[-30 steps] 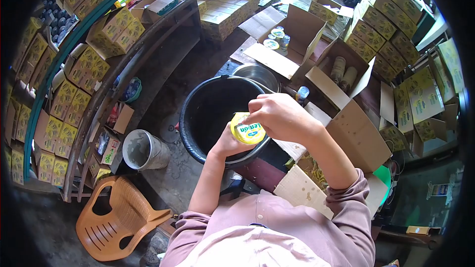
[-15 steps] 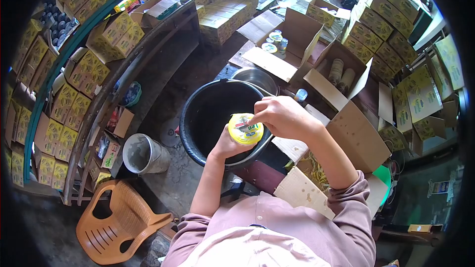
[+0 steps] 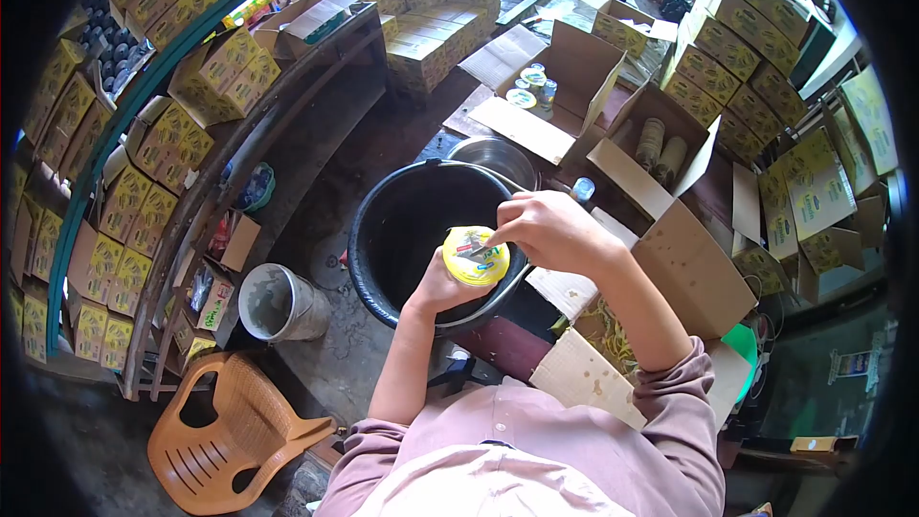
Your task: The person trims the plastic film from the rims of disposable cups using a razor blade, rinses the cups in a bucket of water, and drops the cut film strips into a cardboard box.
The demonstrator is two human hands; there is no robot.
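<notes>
My left hand (image 3: 442,285) is wrapped round a plastic cup with a printed yellow film lid (image 3: 477,266), tilted so its top faces me. At the lid's upper right side, the fingertips of my right hand (image 3: 550,232) are pinched together on the film; exactly what lies between them is partly hidden. Both hands are over the near right part of a large black bucket (image 3: 392,215), whose inside is dark. Behind it stands a metal basin (image 3: 496,161).
An open carton (image 3: 589,86) holds several lidded cups (image 3: 522,98); another carton (image 3: 713,148) holds stacked cups. A small cup (image 3: 583,189) stands nearby. On the left are a grey bucket (image 3: 304,311), an orange chair (image 3: 235,412) and shelves with yellow cartons (image 3: 168,144).
The cup has turned slightly in my left hand, so the print on its lid sits at another angle. My right hand has shifted a little, still pinched at the lid.
</notes>
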